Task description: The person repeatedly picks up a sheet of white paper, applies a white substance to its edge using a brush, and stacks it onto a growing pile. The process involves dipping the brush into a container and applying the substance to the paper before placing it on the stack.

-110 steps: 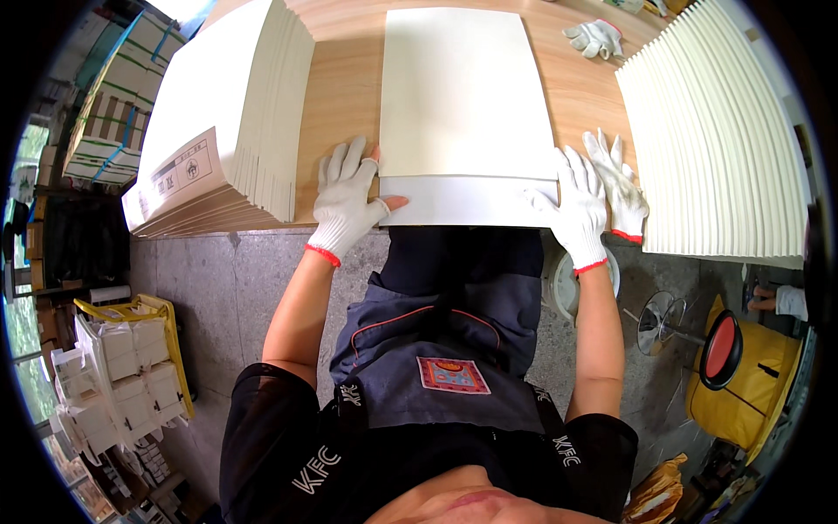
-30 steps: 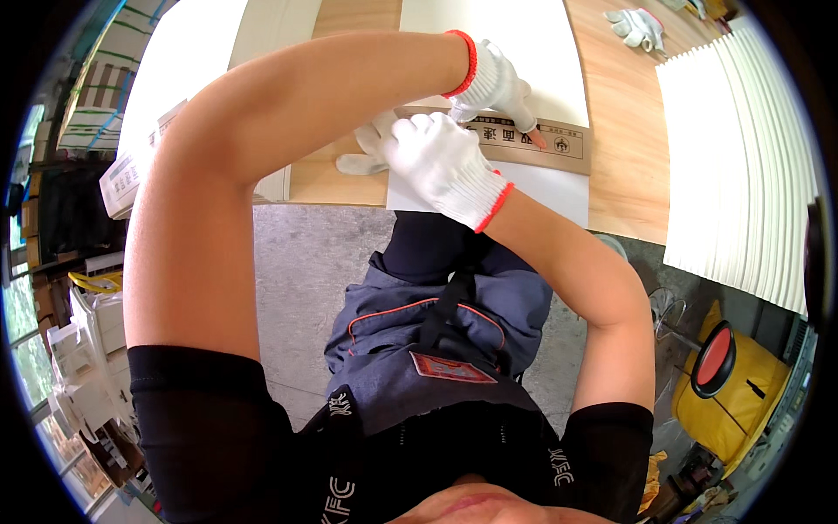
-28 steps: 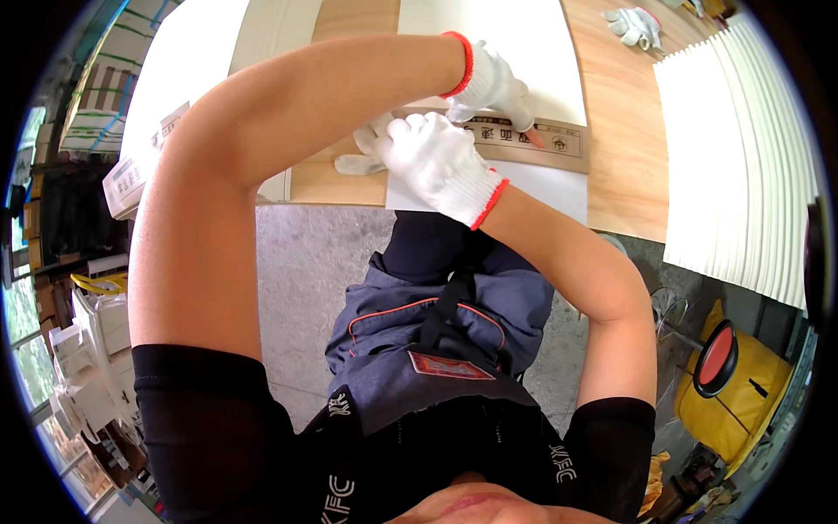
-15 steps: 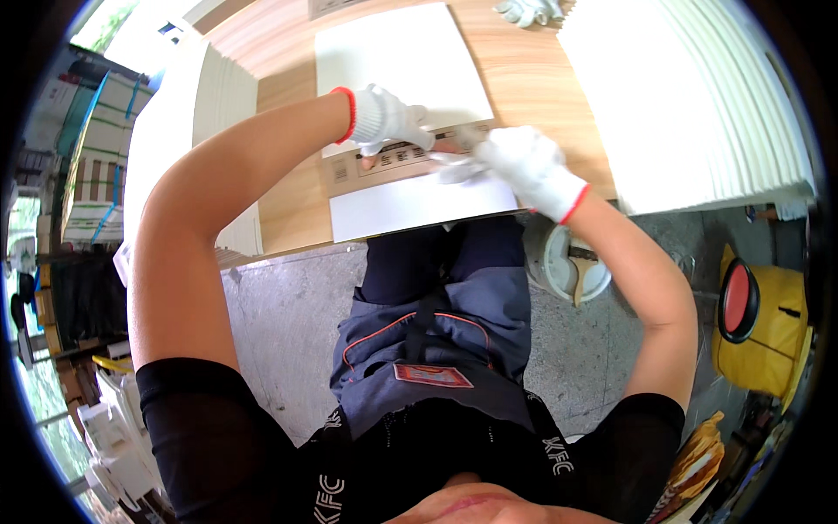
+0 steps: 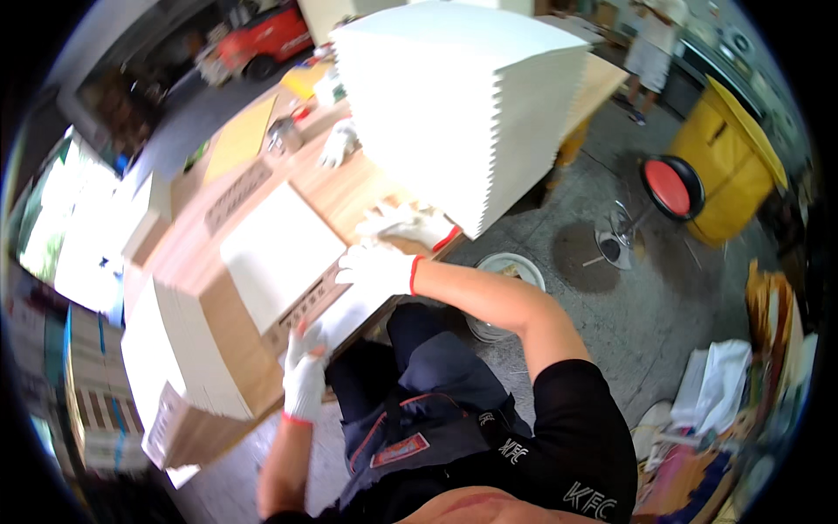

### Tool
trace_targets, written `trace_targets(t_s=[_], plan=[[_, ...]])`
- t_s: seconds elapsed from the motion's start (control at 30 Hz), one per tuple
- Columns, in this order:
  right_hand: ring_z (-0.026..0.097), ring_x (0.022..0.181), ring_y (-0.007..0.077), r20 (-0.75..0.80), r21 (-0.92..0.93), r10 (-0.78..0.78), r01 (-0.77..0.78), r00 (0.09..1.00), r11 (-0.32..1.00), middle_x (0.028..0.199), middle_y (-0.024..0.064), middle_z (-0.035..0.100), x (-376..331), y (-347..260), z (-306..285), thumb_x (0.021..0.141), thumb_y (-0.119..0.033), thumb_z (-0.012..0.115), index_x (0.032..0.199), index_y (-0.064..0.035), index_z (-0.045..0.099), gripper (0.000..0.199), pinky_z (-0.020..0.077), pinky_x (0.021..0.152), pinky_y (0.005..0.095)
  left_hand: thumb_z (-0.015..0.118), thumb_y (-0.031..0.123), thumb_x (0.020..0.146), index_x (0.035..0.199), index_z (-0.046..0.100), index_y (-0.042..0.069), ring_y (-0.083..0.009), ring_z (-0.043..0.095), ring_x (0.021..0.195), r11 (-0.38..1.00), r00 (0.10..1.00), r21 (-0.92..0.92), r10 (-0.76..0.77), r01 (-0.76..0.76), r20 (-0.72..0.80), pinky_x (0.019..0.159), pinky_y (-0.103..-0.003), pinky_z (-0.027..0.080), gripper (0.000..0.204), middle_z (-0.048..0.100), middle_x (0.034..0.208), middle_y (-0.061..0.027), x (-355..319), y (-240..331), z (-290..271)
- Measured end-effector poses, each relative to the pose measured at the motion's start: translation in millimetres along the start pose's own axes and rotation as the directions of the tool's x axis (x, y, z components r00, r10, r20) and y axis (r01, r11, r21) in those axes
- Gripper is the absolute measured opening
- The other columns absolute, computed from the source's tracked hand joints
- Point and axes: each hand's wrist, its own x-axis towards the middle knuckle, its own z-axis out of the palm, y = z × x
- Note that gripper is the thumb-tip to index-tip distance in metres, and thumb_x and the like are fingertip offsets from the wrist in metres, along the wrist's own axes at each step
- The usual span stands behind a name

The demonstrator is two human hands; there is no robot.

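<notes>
White knitted gloves with red cuffs cover both the left hand (image 5: 305, 371) and the right hand (image 5: 380, 266). Between them I see a creamy white sheet (image 5: 284, 253), a tan-brown strip (image 5: 305, 306) patterned with dark print along its near edge, then a plainer, bluish-white strip (image 5: 356, 310). The tabletop (image 5: 229, 319) is pale honey wood, lightly grained. The tall far stack (image 5: 436, 87) is glaring white on top, with cream sides striped by its edges; the left stack (image 5: 175, 336) is off-white too. The wearer's apron (image 5: 454, 410) is slate blue-grey with thin orange-red piping and a red patch (image 5: 400, 450); the shirt (image 5: 580, 410) is black with white lettering. Over right, the stool seat (image 5: 670, 188) is red, rimmed black, against a bright yellow bag (image 5: 733, 162).
</notes>
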Motion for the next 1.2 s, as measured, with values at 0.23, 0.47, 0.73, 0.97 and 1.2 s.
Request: trace_targets(t_s=[0.23, 0.47, 0.73, 0.97, 1.2], plan=[[0.056, 0.118, 0.0241, 0.009, 0.119, 0.036, -0.036, 0.999, 0.992, 0.131, 0.0041, 0.056, -2.0, 15.4, 32.3, 0.084, -0.014, 0.061, 0.128, -0.0239, 0.061, 0.045, 0.0483, 0.096, 0.039, 0.051, 0.032, 0.097, 0.128, 0.045, 0.008, -0.0357, 0.048, 0.122, 0.527, 0.908, -0.85, -0.352, -0.008, -0.227, 0.102, -0.054, 0.043, 0.039, 0.049, 0.127, -0.0132, 8.0, 3.4, -45.6], [0.062, 0.109, 0.0226, -0.007, 0.277, 0.105, -0.099, 0.994, 0.956, 0.12, 0.0029, 0.065, -2.5, 9.8, 18.4, 0.087, -0.02, 0.061, 0.116, -0.0225, 0.068, 0.03, 0.0483, 0.096, 0.0374, 0.053, 0.03, 0.096, 0.118, 0.05, 0.008, -0.0316, 0.057, 0.113, 0.659, 0.795, -0.743, -0.386, -0.117, -0.468, 0.09, -0.048, 0.056, 0.031, 0.056, 0.12, -0.0126, 36.3, 10.6, -20.6], [0.07, 0.084, 0.0274, 0.499, 0.57, 0.656, -0.785, 0.566, 0.244, 0.098, 0.0118, 0.073, 66.7, 50.1, -18.4, 0.093, -0.051, 0.056, 0.109, -0.0066, 0.069, 0.049, 0.0532, 0.079, 0.0443, 0.047, 0.025, 0.098, 0.1, 0.052, 0.002, -0.0354, 0.067, 0.098, 0.754, 0.856, -0.657, -0.335, -0.007, -0.394, 0.078, -0.041, 0.064, 0.023, 0.065, 0.11, -0.0186, 53.4, 39.2, -45.5], [0.054, 0.116, 0.0157, 0.503, 0.864, 0.33, -0.463, 0.799, -0.197, 0.127, 0.0028, 0.062, 71.5, 15.0, 16.3, 0.092, -0.03, 0.065, 0.129, -0.0079, 0.061, 0.044, 0.0392, 0.102, 0.0328, 0.055, 0.025, 0.095, 0.122, 0.054, 0.004, -0.0292, 0.063, 0.106, 0.851, 0.922, -0.525, -0.18, -0.029, -0.342, 0.082, -0.041, 0.057, 0.035, 0.058, 0.117, -0.0153, 11.6, 52.3, -57.8], [0.055, 0.113, 0.0131, 0.235, 0.897, 0.456, -0.01, 0.859, -0.442, 0.122, 0.0057, 0.059, 43.5, -52.2, -24.1, 0.1, -0.016, 0.052, 0.133, -0.0028, 0.051, 0.035, 0.0428, 0.1, 0.0293, 0.068, 0.017, 0.087, 0.135, 0.051, -0.001, -0.0175, 0.061, 0.096, 0.964, 0.889, 0.156, 0.26, -0.216, -0.377, 0.084, -0.029, 0.051, 0.054, 0.063, 0.114, -0.0113, -92.6, 126.6, -41.5]])
